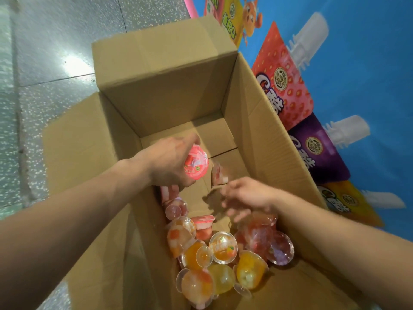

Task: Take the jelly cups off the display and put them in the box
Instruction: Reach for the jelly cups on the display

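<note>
An open cardboard box point(174, 90) stands on the floor below me. Inside it my left hand point(166, 163) grips a pink-lidded jelly cup point(196, 163) over the box's middle. My right hand point(243, 195) hovers inside the box with its fingers spread and blurred, holding nothing. A blurred pink jelly cup point(218, 175) is in the air just left of its fingertips. Several jelly cups point(223, 249), orange, yellow, red and purple, lie piled at the near end of the box floor. The display is out of view.
A blue printed panel point(357, 74) with strawberry, purple and yellow pouch pictures runs along the box's right side. Grey speckled floor tiles point(44, 74) lie to the left. The box's far half shows bare cardboard floor point(212, 135).
</note>
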A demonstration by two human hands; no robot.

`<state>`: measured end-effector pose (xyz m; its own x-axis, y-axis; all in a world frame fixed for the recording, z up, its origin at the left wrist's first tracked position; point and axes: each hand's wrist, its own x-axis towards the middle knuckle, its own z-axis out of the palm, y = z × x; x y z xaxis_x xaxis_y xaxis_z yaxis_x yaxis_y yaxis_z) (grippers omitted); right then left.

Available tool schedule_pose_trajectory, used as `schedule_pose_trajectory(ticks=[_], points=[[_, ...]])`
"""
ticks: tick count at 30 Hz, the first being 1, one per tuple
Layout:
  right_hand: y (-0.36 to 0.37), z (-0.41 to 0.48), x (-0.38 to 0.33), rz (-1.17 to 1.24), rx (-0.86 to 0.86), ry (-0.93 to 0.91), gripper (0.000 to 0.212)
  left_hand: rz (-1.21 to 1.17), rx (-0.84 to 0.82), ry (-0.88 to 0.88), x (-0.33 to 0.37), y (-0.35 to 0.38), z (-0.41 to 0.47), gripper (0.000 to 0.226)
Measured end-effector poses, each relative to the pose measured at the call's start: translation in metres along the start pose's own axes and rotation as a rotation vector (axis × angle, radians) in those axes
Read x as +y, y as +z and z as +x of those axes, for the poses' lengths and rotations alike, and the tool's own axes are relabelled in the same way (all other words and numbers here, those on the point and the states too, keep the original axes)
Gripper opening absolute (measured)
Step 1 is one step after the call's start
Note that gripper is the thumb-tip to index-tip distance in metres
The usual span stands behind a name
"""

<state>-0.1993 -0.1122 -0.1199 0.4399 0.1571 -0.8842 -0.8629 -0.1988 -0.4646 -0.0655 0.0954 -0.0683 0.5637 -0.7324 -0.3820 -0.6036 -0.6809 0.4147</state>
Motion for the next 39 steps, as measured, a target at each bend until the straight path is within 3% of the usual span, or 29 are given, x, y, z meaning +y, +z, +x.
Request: schedule_pose_trajectory(ticks=[2, 6, 11, 15, 20, 25, 28, 30, 32, 34, 39], points=[[0.017, 0.014, 0.012, -0.222, 0.094, 0.083, 0.021, -0.021, 0.018, -0.012, -0.007, 0.0, 0.001, 0.092], [0.039, 0.051, 0.016, -0.671, 0.269, 0.065, 0.023, 0.003, 0.007, -0.021, -0.011, -0.002, 0.002, 0.083], [0.058, 0.071, 0.018, -0.762, 0.217, 0.205, 0.03, 0.0, -0.005, -0.018, -0.012, -0.002, 0.004, 0.083], [0.068, 0.07, 0.017, -0.65, 0.19, 0.275, 0.048, 0.008, -0.02, -0.013, -0.014, -0.005, 0.004, 0.084], [0.069, 0.069, 0.01, -0.714, 0.137, 0.3, 0.048, 0.002, -0.026, -0.025, -0.02, -0.008, 0.002, 0.084], [0.073, 0.063, -0.003, -0.59, 0.096, 0.227, 0.037, 0.016, -0.055, -0.025, -0.024, -0.01, 0.004, 0.083], [0.072, 0.069, 0.005, -0.208, 0.295, 0.32, 0.039, 0.022, -0.066, -0.021, -0.024, -0.01, 0.006, 0.081], [0.069, 0.061, 0.003, -0.354, 0.197, 0.254, 0.039, 0.018, -0.072, -0.027, -0.022, -0.012, 0.006, 0.08], [0.062, 0.066, 0.007, -0.172, 0.38, 0.187, 0.028, 0.026, -0.073, -0.032, -0.021, -0.015, 0.007, 0.08], [0.058, 0.064, 0.01, -0.192, 0.494, 0.116, 0.016, 0.028, -0.076, -0.044, -0.02, -0.018, 0.007, 0.08], [0.039, 0.045, -0.003, -0.034, 0.616, -0.056, 0.029, 0.004, -0.068, -0.094, -0.017, -0.034, 0.002, 0.081]])
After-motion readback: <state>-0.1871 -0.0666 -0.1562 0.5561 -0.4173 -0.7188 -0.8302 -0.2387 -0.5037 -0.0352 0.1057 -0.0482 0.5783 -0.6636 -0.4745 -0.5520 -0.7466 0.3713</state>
